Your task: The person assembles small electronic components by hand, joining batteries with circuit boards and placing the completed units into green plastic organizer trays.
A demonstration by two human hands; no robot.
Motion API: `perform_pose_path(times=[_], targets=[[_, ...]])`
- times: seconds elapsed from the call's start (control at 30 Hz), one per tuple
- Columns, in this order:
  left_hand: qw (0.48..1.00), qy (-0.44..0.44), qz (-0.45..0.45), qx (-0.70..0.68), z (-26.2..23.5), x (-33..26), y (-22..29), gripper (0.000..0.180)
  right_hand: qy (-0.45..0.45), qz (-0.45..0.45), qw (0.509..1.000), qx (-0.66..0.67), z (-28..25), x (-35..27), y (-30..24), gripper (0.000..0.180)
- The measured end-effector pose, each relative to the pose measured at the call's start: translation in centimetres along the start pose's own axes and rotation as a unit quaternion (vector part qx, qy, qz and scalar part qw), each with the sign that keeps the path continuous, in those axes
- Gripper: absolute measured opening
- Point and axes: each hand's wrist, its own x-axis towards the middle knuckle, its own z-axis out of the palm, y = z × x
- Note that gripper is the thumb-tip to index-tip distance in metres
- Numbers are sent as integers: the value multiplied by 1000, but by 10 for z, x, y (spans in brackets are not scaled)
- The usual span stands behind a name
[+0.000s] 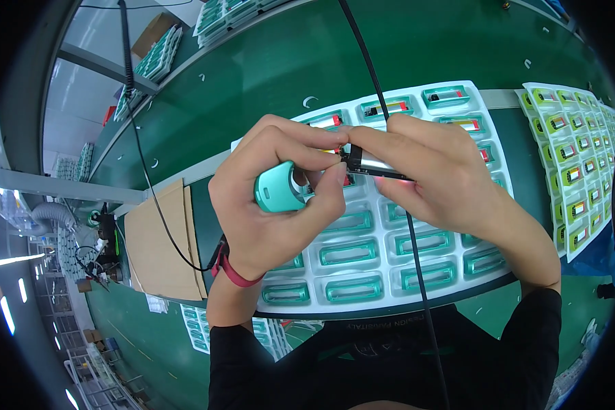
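My left hand (236, 178) curls around a teal plastic casing piece (275, 189), keeping it against the palm. Its thumb and fingertips also pinch the end of a small black-and-silver electronic module (372, 166). My right hand (447, 167) grips that module's other end, so both hands meet on it. Fingers cover much of the module. Below them lies a white tray (384, 254) with rows of teal shells (348, 252). The far shells hold parts with red and silver; those nearer me look hollow.
A red wrist strap (239, 275) with a dark cord (158, 205) circles my left wrist. Another black cable (417, 256) crosses over the tray. Brown cardboard (158, 246) lies left; a tray of yellow-green units (572, 154) stands right. Stacked trays (158, 58) sit far left.
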Motion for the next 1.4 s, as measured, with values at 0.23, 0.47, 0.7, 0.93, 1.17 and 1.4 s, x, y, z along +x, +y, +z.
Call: perform_pose_path(times=[0.23, 0.47, 0.7, 0.93, 1.17, 1.4], targets=[[997, 34, -34, -52, 7, -2, -3, 25, 77, -78, 992, -57, 8, 0, 6, 47], [997, 39, 54, 40, 6, -3, -3, 32, 22, 6, 998, 56, 9, -2, 0, 34], [997, -9, 74, 11, -4, 2, -9, 29, -62, 47, 971, 225, 3, 1, 7, 27], [999, -16, 8, -43, -7, 5, -18, 21, -13, 93, 962, 257, 0, 4, 5, 28], [926, 103, -126, -342, -9, 4, -39, 38, 95, 250, 853, 448, -3, 7, 5, 31], [933, -10, -47, -358, -13, 0, -54, 61, 114, 243, 833, 483, -15, 6, 10, 27]])
